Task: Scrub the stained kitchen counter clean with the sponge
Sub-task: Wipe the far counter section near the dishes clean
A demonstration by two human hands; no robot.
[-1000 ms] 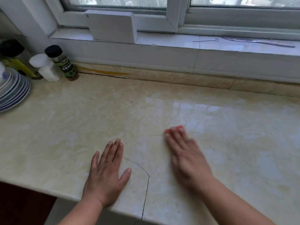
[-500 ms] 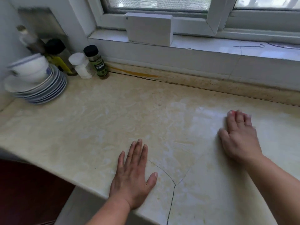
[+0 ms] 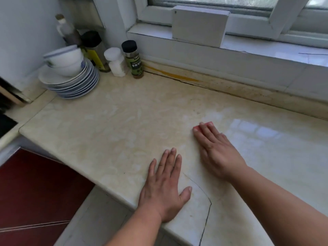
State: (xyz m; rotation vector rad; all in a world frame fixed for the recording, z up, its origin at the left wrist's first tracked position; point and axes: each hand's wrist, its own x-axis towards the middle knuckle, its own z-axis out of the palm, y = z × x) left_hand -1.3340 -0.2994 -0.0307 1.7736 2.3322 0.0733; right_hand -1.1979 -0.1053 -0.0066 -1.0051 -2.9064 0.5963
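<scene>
Right hand [image 3: 215, 150] presses flat red sponge [image 3: 199, 127] onto cream marble surface [image 3: 110, 128], fingers straight for even scrubbing pressure. Left hand [image 3: 165, 185] splayed flat near front edge, bracing body, holding nothing.

The right hand [image 3: 215, 150] has slid the red sponge [image 3: 198, 128] leftward across the tabletop [image 3: 110, 125], closing on the left hand [image 3: 164, 187].

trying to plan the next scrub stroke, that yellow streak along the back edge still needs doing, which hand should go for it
Right. The right hand already presses flat on the red sponge, nearer the yellow streak. The left hand lies flat on the counter near its front edge, holding nothing.
</scene>
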